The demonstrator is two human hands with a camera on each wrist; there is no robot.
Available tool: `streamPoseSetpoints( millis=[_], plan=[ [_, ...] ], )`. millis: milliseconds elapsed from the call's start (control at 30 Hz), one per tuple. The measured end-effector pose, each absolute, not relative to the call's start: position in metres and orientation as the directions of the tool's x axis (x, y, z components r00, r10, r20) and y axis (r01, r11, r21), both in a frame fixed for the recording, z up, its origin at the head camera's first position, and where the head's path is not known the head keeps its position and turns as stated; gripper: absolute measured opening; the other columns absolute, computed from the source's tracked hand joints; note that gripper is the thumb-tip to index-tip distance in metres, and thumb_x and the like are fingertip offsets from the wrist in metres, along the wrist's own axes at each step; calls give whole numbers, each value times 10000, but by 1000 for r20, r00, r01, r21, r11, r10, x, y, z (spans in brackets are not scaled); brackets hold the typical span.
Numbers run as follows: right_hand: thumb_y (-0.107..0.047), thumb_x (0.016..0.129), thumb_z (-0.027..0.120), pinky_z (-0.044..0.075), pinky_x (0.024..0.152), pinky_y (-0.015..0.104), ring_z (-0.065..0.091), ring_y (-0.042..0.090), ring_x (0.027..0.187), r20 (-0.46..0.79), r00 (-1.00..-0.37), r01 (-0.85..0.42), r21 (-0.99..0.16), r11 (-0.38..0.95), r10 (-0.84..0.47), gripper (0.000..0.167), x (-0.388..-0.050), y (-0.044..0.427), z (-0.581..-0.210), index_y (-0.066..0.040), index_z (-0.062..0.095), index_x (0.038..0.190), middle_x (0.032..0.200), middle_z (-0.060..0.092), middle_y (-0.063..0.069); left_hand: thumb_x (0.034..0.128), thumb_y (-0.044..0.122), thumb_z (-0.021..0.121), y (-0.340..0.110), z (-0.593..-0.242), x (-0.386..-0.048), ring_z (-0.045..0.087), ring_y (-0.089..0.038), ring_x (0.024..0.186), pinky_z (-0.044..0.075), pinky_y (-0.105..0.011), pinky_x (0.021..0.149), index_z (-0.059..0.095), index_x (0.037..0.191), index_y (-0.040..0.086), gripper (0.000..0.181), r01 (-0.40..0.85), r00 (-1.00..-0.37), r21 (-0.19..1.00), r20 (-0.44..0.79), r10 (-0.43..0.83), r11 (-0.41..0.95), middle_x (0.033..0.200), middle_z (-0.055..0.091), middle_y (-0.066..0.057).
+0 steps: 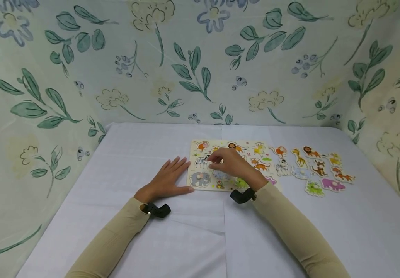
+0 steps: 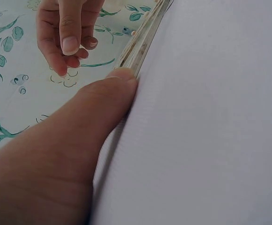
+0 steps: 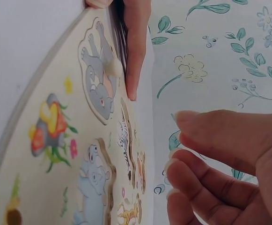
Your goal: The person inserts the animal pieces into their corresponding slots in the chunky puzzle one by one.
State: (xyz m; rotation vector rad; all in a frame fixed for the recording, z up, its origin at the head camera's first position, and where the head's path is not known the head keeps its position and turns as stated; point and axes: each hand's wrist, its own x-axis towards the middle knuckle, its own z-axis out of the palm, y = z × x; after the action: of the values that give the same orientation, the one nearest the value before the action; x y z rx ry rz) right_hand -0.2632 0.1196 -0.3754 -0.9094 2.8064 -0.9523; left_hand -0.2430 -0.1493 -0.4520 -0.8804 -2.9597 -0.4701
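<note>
A wooden animal puzzle board lies on the cloth. My left hand lies palm down at its left side, fingers spread and touching the edge. In the left wrist view the left thumb presses the board's edge. Over the zebra slot hovers my right hand. Its thumb and fingers are bent and apart, with nothing between them in the right wrist view. The grey elephant piece, with a round knob, sits in the lower left slot. The right hand and forearm hide part of the board.
Right of the board lie several loose animal pieces, including a zebra, a giraffe, a lion, a purple hippo and a green frog. A floral curtain stands behind the white-covered table.
</note>
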Motion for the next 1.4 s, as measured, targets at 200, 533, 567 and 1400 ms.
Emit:
streamPoseSetpoints(
  millis=[200,533,567,1400],
  plan=[
    [-162,869,735,512,744,300,596,136,828,163,-840,-513,-551,659,-518,207,-263,123,-372,-70,732,1054,898,671,-17,782,819,453,-151,-453,-242,83,-242,1481,51,-478,1182,261,1542,182,1010,534,-844,267,109,526,802,1604,189,-22],
    [-162,862,741,492,706,306,593,142,811,198,-840,-525,-532,664,-506,204,-261,142,-374,-57,738,1036,878,667,-10,771,839,434,-147,-455,-244,44,-205,1484,19,-447,1185,217,1552,216,1022,525,-848,269,91,522,807,1609,152,13],
    [-163,861,741,488,704,305,588,143,813,193,-844,-518,-532,670,-500,209,-260,144,-375,-61,737,1043,879,662,-11,771,840,432,-147,-455,-244,44,-204,1484,20,-448,1185,217,1552,216,1023,526,-848,268,92,522,807,1609,151,15],
    [-181,876,726,504,750,346,607,180,821,123,-911,-389,-573,721,-394,246,-255,188,-375,-80,717,1100,862,666,-12,788,799,474,-149,-451,-243,72,-238,1482,36,-460,1185,241,1546,178,1007,532,-844,269,97,527,802,1605,176,-21]
  ],
)
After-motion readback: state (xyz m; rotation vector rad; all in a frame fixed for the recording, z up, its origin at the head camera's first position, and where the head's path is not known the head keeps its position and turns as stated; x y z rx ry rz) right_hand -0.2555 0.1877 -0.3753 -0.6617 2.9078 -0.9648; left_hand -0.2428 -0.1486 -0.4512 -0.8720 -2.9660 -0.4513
